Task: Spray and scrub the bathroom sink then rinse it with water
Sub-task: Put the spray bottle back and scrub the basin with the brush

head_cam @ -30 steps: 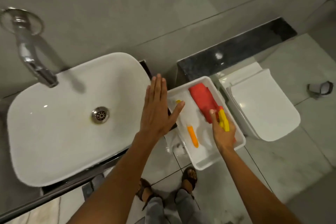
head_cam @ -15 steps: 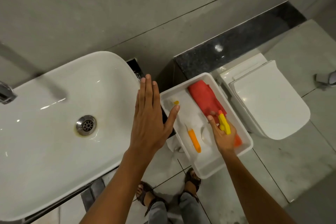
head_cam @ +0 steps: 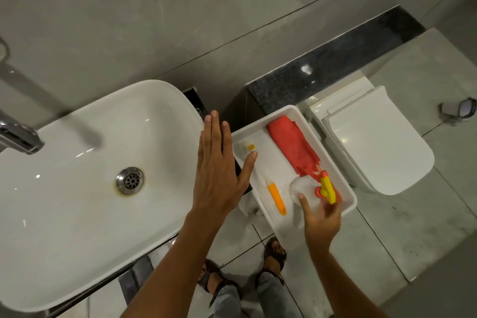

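A white oval sink (head_cam: 77, 214) is seen at nine o'clock, dry-looking, with a metal drain (head_cam: 129, 180) ringed by a yellowish stain. A chrome tap (head_cam: 19, 137) juts over its ten o'clock edge. At three o'clock of the sink, a clear spray bottle (head_cam: 307, 192) with a yellow and red trigger (head_cam: 327, 188) is held in a white tray (head_cam: 260, 134), beside a folded red cloth (head_cam: 291, 147) and an orange-handled brush (head_cam: 276, 196).

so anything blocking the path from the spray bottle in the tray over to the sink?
Only the left hand, held flat and open between the white tray and the sink. The right hand is on the spray bottle; nothing else visible lies between.
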Tool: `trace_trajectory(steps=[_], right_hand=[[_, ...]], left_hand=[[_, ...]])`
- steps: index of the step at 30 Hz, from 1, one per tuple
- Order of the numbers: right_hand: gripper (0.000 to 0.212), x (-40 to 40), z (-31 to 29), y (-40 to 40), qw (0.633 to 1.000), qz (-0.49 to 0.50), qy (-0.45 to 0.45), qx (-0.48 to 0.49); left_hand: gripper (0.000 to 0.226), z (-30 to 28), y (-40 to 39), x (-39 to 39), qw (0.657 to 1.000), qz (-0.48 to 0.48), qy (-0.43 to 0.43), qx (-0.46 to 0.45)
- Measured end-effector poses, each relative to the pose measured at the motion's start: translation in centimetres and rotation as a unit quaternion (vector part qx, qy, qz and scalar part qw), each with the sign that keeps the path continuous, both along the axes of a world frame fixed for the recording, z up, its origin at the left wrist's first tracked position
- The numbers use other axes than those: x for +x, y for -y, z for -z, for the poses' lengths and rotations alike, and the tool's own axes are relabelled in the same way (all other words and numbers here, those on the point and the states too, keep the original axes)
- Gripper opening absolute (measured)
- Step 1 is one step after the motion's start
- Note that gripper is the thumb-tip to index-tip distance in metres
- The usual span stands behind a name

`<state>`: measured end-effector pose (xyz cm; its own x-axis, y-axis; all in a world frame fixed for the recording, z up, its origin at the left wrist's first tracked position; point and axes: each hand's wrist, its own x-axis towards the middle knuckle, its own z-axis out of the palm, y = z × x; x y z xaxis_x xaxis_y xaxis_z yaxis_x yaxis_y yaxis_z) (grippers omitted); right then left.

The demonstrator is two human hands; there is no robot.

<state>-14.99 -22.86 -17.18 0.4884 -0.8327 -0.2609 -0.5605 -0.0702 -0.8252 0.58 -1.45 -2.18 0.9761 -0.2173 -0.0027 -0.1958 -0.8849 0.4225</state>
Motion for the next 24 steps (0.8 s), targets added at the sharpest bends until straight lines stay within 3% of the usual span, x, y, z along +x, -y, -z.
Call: trace_trajectory(steps=[2, 5, 6, 8, 10, 14, 24], right_hand=[[0.058, -2.1, -0.4, -2.6, 1.0, -0.016, -0.02, 0.017], [0.034, -1.7, -0.9, -6.1, 0.978, -0.193, -0.06, 0.041], [0.034, -0.6, -0.7, -6.7, 0.966, -0.248, -0.07, 0.004], [0.055, 2.4, 0.5, -6.9, 0.942, -0.314, -0.091, -0.074], [0.066, 5.7, 0.7, -6.7, 0.944, -0.286, -0.16, -0.028], [0.048, 8.5, 0.7, -6.0, 0.914, -0.311, -0.261, 0.005], [0.032, 6.1, -5.4, -5.2, 0.935, -0.308, -0.172, 0.035]], left_hand=[[0.095, -0.3, 0.1, 0.0, 1.0, 0.001, -0.003, 0.004], [0.095, -0.4, 0.0, -0.1, 1.0, -0.002, -0.004, 0.008], [0.094, -0.3, 0.0, -0.1, 1.0, -0.003, -0.004, 0.01], [0.093, -0.2, 0.0, 0.0, 1.0, -0.001, -0.002, 0.014], [0.093, 0.0, 0.1, -0.1, 1.0, 0.0, -0.003, 0.016], [0.093, 0.0, 0.1, 0.0, 1.0, -0.003, 0.003, 0.014], [0.093, -1.9, -0.2, -0.4, 0.999, -0.003, -0.03, -0.03]])
